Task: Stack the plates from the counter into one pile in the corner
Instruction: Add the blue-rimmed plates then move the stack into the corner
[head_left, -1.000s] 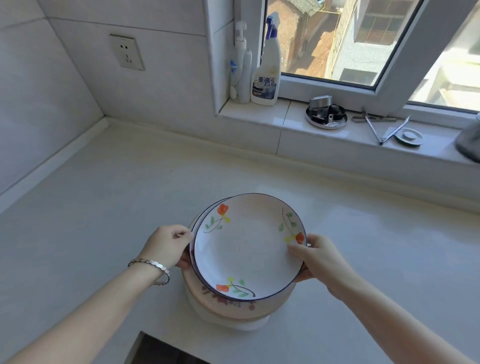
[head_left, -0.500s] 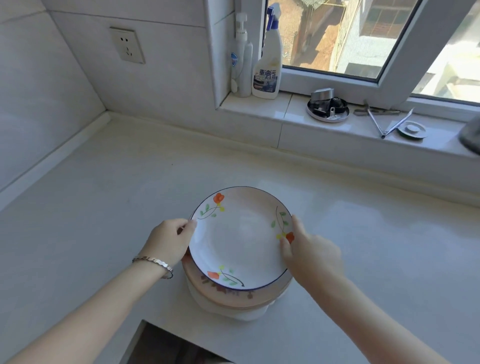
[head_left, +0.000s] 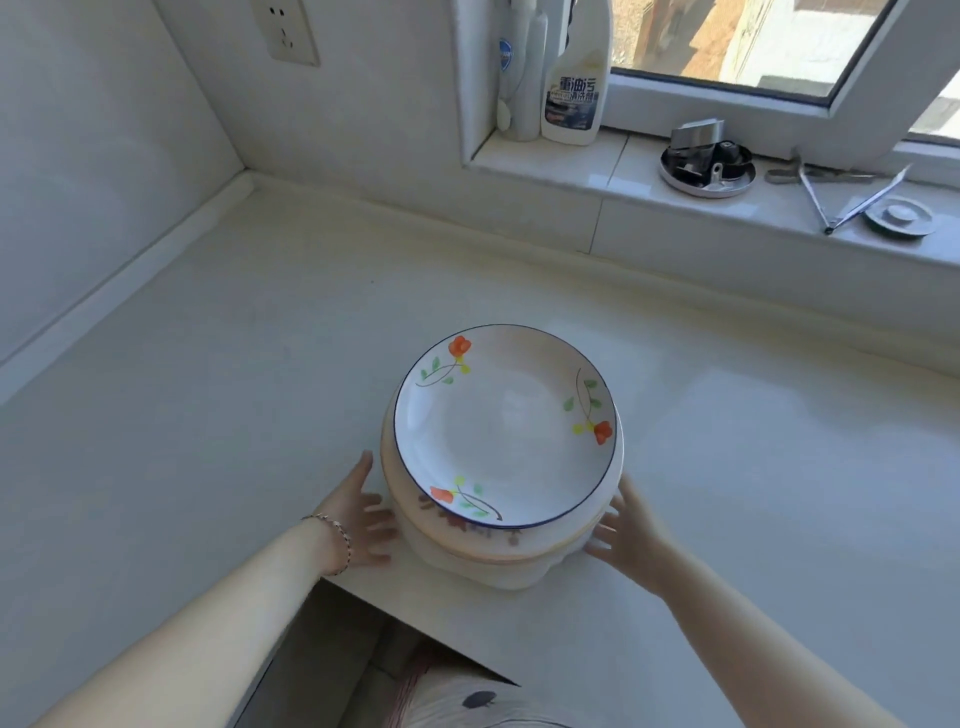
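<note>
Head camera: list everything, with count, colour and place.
Plate pile: one, cream and white, on counter.
Flowered plate: one, white with blue rim, top of pile.
Counter: one, white, below sill.
Spray bottle: one, white, sill's left end.
Pump bottle: one, white, beside spray bottle.
Metal dish: one, silver, on sill.
Socket: one, white, back wall.
Bracelet: one, silver, left wrist.
Left hand: one, open, left of pile.
Right hand: one, open, right of pile.

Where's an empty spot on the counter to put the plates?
The counter is bare from the plate pile back to the wall corner, and to the pile's right below the windowsill. The sill is crowded with bottles and a metal dish. The left hand and right hand flank the pile.
</note>
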